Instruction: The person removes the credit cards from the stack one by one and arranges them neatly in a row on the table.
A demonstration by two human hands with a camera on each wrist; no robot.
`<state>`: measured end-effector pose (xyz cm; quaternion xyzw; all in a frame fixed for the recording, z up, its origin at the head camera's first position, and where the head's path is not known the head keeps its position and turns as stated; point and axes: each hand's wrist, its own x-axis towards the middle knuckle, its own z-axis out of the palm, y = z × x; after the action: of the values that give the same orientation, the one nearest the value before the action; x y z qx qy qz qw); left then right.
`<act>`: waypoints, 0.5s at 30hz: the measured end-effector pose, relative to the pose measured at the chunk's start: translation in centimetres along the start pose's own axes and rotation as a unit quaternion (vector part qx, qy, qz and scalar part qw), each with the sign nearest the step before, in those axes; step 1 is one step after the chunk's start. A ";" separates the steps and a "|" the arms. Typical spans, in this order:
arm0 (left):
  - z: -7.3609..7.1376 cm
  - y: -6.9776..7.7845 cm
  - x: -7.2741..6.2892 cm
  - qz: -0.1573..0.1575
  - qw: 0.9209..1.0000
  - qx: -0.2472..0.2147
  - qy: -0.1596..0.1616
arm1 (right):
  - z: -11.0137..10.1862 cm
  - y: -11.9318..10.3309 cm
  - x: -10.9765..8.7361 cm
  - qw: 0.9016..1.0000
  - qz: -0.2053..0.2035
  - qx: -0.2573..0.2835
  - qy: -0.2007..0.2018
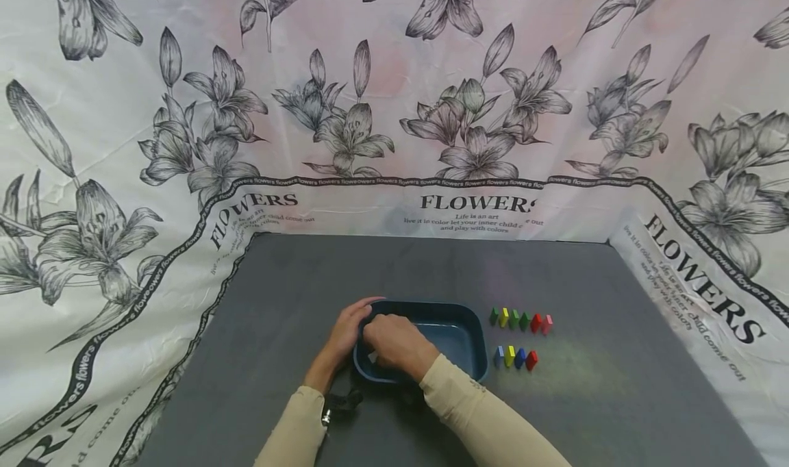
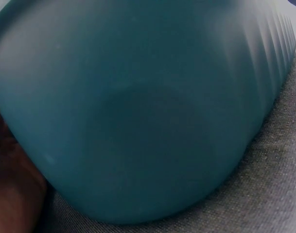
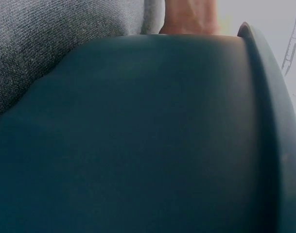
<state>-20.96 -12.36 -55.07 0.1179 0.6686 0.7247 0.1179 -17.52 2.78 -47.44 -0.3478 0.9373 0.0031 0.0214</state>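
Observation:
A dark blue rectangular tray [image 1: 453,344] with rounded corners and raised walls lies on the grey table. My left hand [image 1: 345,331] holds its far left corner, with the fingers along the outer wall and the thumb at the rim. In the left wrist view the tray's outer wall [image 2: 148,145] fills most of the picture, and part of the left hand [image 2: 16,189] shows at the edge. My right hand [image 1: 397,344] reaches into the left part of the tray, fingers curled downward. A small whitish piece [image 1: 372,357] shows under those fingers; I cannot tell what it is.
Right of the tray stand two rows of small coloured blocks: the far row [image 1: 514,319] in green, yellow, red and pink, the near row [image 1: 520,357] in blue, yellow and red. A flower-printed cloth [image 1: 394,207] hangs behind the table and along both sides.

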 end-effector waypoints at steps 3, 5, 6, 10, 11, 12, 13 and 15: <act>0.1 -0.1 -0.1 0.000 1.000 -0.002 -0.002 | 0.1 0.0 -0.2 1.000 -0.005 0.004 -0.001; 0.2 -0.2 -0.1 -0.001 1.000 0.001 0.001 | 0.1 0.0 -0.3 1.000 -0.010 0.007 -0.002; 0.2 -0.2 -0.1 -0.001 1.000 -0.002 0.004 | 0.1 0.0 -0.3 1.000 -0.011 0.008 -0.003; 0.2 0.1 0.0 0.002 1.000 -0.005 0.017 | 0.0 0.1 0.0 1.000 -0.012 0.006 -0.005; 0.2 0.1 0.1 0.001 1.000 -0.009 0.016 | 0.0 0.1 0.0 1.000 -0.011 0.006 -0.006; 0.2 0.2 0.1 0.001 1.000 -0.011 0.014 | -0.1 0.1 0.0 1.000 -0.010 0.006 -0.007; 0.2 0.3 0.1 0.000 1.000 -0.011 0.013 | -0.1 0.2 0.1 1.000 -0.010 0.007 -0.007; 0.2 0.3 0.1 -0.003 1.000 -0.013 0.011 | -0.1 0.2 0.1 1.000 -0.010 0.011 -0.007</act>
<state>-21.04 -12.15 -54.73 0.1064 0.6610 0.7340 0.1141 -17.69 2.89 -47.33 -0.3572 0.9335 -0.0049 0.0318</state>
